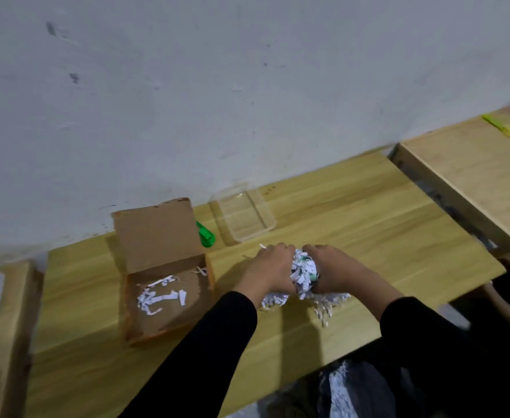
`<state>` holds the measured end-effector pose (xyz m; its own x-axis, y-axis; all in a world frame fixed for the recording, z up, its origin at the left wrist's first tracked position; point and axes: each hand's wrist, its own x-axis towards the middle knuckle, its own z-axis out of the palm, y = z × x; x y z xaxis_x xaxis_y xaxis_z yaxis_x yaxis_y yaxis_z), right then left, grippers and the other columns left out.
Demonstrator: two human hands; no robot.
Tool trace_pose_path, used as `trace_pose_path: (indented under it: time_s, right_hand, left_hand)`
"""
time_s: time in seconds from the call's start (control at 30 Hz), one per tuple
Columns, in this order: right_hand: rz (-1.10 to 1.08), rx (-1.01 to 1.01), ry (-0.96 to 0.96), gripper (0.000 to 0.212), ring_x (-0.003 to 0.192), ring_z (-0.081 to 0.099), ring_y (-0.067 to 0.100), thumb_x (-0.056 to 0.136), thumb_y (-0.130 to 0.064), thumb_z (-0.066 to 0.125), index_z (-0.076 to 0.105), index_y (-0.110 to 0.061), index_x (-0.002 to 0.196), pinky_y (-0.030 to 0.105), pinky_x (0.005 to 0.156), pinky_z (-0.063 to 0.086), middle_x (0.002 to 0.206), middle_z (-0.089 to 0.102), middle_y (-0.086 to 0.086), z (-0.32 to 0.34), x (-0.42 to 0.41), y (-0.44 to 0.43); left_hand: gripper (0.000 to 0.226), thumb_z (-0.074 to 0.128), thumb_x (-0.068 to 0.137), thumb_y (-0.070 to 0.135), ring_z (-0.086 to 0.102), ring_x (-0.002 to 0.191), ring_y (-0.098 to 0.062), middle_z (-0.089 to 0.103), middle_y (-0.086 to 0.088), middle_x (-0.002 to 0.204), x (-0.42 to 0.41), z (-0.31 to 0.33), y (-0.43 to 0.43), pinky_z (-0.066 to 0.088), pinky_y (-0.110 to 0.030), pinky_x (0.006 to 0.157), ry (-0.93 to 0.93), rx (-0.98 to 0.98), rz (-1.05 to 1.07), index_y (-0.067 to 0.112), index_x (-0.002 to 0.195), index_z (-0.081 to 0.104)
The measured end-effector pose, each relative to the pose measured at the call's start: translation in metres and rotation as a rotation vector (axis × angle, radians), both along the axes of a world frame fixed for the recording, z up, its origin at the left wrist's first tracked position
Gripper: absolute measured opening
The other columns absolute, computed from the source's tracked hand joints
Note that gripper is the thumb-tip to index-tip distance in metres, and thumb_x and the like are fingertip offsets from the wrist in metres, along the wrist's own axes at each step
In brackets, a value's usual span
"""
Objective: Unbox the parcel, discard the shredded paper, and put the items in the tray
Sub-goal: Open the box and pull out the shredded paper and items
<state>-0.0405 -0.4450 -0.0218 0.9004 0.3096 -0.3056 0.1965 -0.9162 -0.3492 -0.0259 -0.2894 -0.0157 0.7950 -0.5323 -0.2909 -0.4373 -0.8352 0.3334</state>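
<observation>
A crinkled wad of white shredded paper (303, 274) is pressed between the left hand (273, 268) and the right hand (335, 271) on the pale wood-grain tabletop (368, 224), fingers curled tight around it; something green is glimpsed inside the wad. More loose strips are spilled beneath the wrists. The brown cardboard box (164, 267) is seen open just to the left, lid upright, a few strips left inside. The clear rectangular plastic tray (243, 217) is set behind, near the wall.
</observation>
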Motion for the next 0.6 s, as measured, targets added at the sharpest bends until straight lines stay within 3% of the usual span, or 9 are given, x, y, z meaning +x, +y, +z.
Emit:
trace_pose_path:
  time_s: [0.17, 0.33, 0.47, 0.6]
  right_hand:
    - [-0.062, 0.018, 0.035, 0.062, 0.096, 0.057, 0.035, 0.059, -0.031, 0.075, 0.048, -0.008, 0.110, 0.036, 0.078, 0.047, 0.101, 0.060, 0.017, -0.041, -0.009, -0.025]
    - [-0.105, 0.125, 0.087, 0.091, 0.116, 0.048, 0.034, 0.055, -0.020, 0.078, 0.036, -0.013, 0.136, 0.041, 0.098, 0.043, 0.125, 0.049, 0.015, -0.064, -0.013, -0.031]
    - [-0.093, 0.168, 0.148, 0.104, 0.128, 0.037, 0.029, 0.054, -0.016, 0.082, 0.027, -0.012, 0.142, 0.039, 0.107, 0.036, 0.140, 0.036, 0.011, -0.060, -0.022, -0.035]
    - [-0.075, 0.151, 0.180, 0.104, 0.132, 0.033, 0.027, 0.058, -0.019, 0.085, 0.025, -0.012, 0.143, 0.037, 0.110, 0.033, 0.144, 0.034, 0.010, -0.043, -0.028, -0.041]
  left_hand:
    - [0.064, 0.074, 0.067, 0.036, 0.048, 0.110, -0.032, 0.049, -0.013, 0.118, -0.004, -0.034, -0.026, 0.040, -0.040, 0.091, 0.021, 0.035, -0.024, 0.009, 0.118, 0.046]
    - [0.090, 0.079, 0.064, 0.035, 0.036, 0.125, -0.031, 0.037, -0.010, 0.136, -0.004, -0.055, -0.025, 0.037, -0.042, 0.103, 0.078, 0.045, -0.018, 0.010, 0.137, 0.033]
    - [0.110, 0.084, 0.059, 0.037, 0.026, 0.134, -0.030, 0.027, -0.008, 0.145, -0.007, -0.057, -0.020, 0.031, -0.043, 0.110, 0.158, 0.102, -0.039, 0.012, 0.145, 0.020]
    - [0.118, 0.084, 0.056, 0.048, 0.021, 0.139, -0.028, 0.021, -0.005, 0.151, -0.009, -0.049, -0.018, 0.028, -0.045, 0.112, 0.196, 0.124, -0.033, 0.017, 0.148, 0.016]
